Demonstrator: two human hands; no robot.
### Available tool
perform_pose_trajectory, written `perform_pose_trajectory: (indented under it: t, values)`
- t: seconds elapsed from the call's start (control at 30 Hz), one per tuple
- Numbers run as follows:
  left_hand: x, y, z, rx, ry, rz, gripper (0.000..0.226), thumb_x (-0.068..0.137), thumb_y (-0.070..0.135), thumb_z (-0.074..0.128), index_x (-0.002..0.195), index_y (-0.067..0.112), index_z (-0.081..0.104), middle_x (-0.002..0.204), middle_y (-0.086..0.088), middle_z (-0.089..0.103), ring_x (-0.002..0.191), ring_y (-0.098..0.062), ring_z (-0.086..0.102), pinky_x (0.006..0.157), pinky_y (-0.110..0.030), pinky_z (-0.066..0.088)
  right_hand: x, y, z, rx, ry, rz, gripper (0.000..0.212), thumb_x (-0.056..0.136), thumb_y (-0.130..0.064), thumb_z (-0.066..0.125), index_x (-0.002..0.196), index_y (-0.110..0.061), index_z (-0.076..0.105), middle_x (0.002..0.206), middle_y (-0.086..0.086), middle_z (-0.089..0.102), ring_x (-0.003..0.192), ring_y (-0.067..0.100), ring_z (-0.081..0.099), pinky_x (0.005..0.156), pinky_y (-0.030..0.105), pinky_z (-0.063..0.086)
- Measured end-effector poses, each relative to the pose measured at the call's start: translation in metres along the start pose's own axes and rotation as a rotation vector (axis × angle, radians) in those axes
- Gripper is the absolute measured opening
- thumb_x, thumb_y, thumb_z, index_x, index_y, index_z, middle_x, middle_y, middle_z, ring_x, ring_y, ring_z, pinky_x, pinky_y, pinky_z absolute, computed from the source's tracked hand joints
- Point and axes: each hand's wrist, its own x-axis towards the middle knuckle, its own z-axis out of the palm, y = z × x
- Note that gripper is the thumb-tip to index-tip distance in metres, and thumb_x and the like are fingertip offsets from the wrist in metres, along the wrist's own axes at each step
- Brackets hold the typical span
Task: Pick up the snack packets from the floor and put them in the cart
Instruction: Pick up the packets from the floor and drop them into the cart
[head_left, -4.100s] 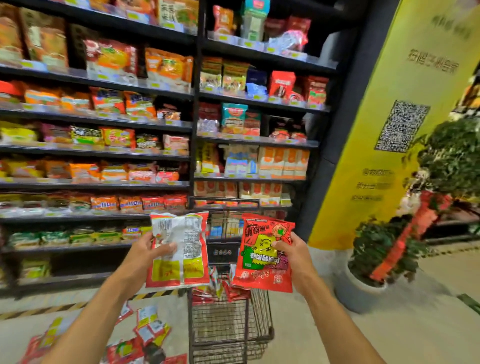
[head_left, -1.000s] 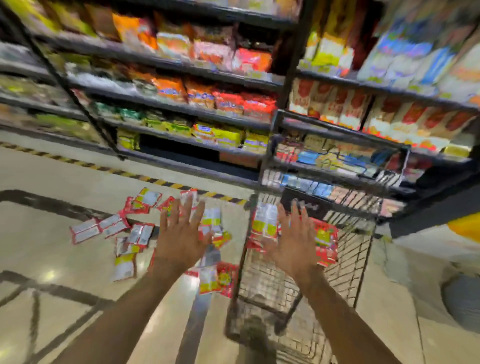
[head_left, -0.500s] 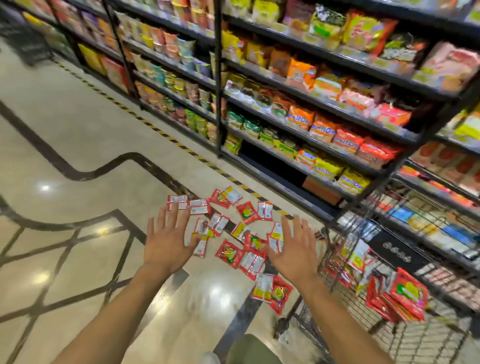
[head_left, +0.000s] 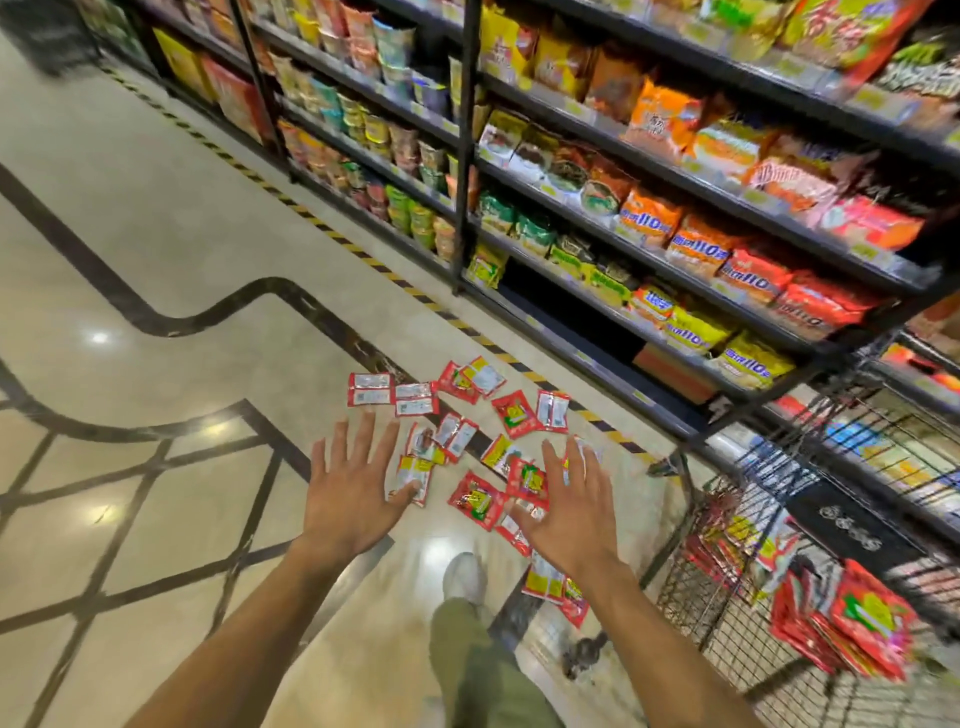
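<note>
Seen from the head camera in a supermarket aisle, a person's left hand and right hand reach out palm-down, fingers straight and spread, holding nothing, both to the left of a black wire cart. On the floor just left of the cart, red, white and yellow snack packets lie scattered flat, some overlapping, several partly hidden behind the hands. More red packets are heaped inside the cart. The floor is glossy cream tile crossed by dark inlaid bands that curve and criss-cross away to the cart's left, with ceiling lights mirrored in it. Black shelves packed with bright bagged and cupped food stand behind the cart and run on past it into the distance, edged at floor level by a yellow-and-black striped line. A pale shoe and olive trouser leg show between the forearms, left of the cart.
</note>
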Motion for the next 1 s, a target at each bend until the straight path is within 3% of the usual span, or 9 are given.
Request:
perform_pose_trajectory:
  t: [0.1, 0.3, 0.43, 0.57, 0.7, 0.8, 1.0]
  values:
    - [0.039, 0.001, 0.005, 0.024, -0.044, 0.022, 0.088, 0.092, 0.083, 0.021, 0.165, 0.035, 0.008, 0.174, -0.004, 0.001, 0.160, -0.039, 0.004, 0.126, -0.060, 0.008, 0.036, 0.003, 0.012, 0.013, -0.010, 0.014, 0.103, 0.082, -0.089, 0.025, 0.165, -0.030, 0.011, 0.174, 0.010, 0.004, 0.161, 0.034, -0.002, 0.129, 0.057, 0.009]
    - [0.126, 0.001, 0.045, 0.048, -0.152, 0.057, 0.087, 0.092, 0.082, 0.029, 0.163, 0.031, 0.027, 0.171, -0.007, 0.019, 0.154, -0.045, 0.024, 0.120, -0.066, 0.025, 0.122, 0.011, 0.048, 0.064, -0.009, 0.024, 0.112, 0.082, -0.094, 0.010, 0.159, -0.018, 0.037, 0.166, 0.016, 0.034, 0.155, 0.042, 0.026, 0.122, 0.061, 0.028]
    - [0.180, 0.003, 0.083, 0.028, -0.197, 0.065, 0.088, 0.092, 0.084, 0.018, 0.165, 0.036, 0.013, 0.173, -0.004, 0.006, 0.158, -0.042, 0.011, 0.124, -0.064, 0.013, 0.176, 0.017, 0.086, 0.086, -0.032, -0.002, 0.103, 0.088, -0.088, 0.024, 0.154, -0.012, 0.046, 0.161, 0.021, 0.040, 0.150, 0.045, 0.036, 0.116, 0.065, 0.036]
    - [0.229, -0.002, 0.137, 0.045, -0.256, 0.072, 0.088, 0.091, 0.081, 0.010, 0.165, 0.035, 0.003, 0.174, -0.002, -0.001, 0.160, -0.038, 0.002, 0.126, -0.062, 0.011, 0.222, 0.028, 0.143, 0.096, -0.022, 0.010, 0.097, 0.085, -0.078, 0.049, 0.157, -0.014, 0.038, 0.165, 0.020, 0.035, 0.152, 0.043, 0.033, 0.114, 0.066, 0.038]
    - [0.271, -0.009, 0.210, 0.083, -0.346, 0.070, 0.091, 0.086, 0.079, 0.003, 0.164, 0.035, -0.007, 0.173, -0.001, -0.013, 0.160, -0.035, -0.006, 0.128, -0.059, 0.006, 0.258, 0.039, 0.214, 0.077, -0.059, 0.092, 0.102, 0.083, -0.079, 0.051, 0.161, -0.017, 0.031, 0.167, 0.020, 0.028, 0.153, 0.043, 0.030, 0.119, 0.061, 0.031]
    - [0.296, -0.019, 0.268, 0.089, -0.403, 0.067, 0.089, 0.089, 0.078, 0.008, 0.165, 0.034, -0.008, 0.174, -0.002, -0.012, 0.160, -0.036, -0.005, 0.127, -0.060, 0.007, 0.283, 0.047, 0.276, 0.100, -0.088, 0.137, 0.103, 0.083, -0.078, 0.056, 0.159, -0.012, 0.035, 0.163, 0.024, 0.036, 0.150, 0.045, 0.036, 0.116, 0.062, 0.038]
    - [0.348, -0.046, 0.405, 0.098, -0.487, 0.088, 0.089, 0.091, 0.080, 0.016, 0.164, 0.034, -0.008, 0.173, -0.002, -0.014, 0.160, -0.036, -0.008, 0.128, -0.059, 0.001, 0.334, 0.069, 0.407, 0.155, -0.191, 0.163, 0.101, 0.086, -0.082, 0.043, 0.163, -0.022, 0.015, 0.171, 0.016, 0.018, 0.158, 0.040, 0.015, 0.125, 0.058, 0.024]
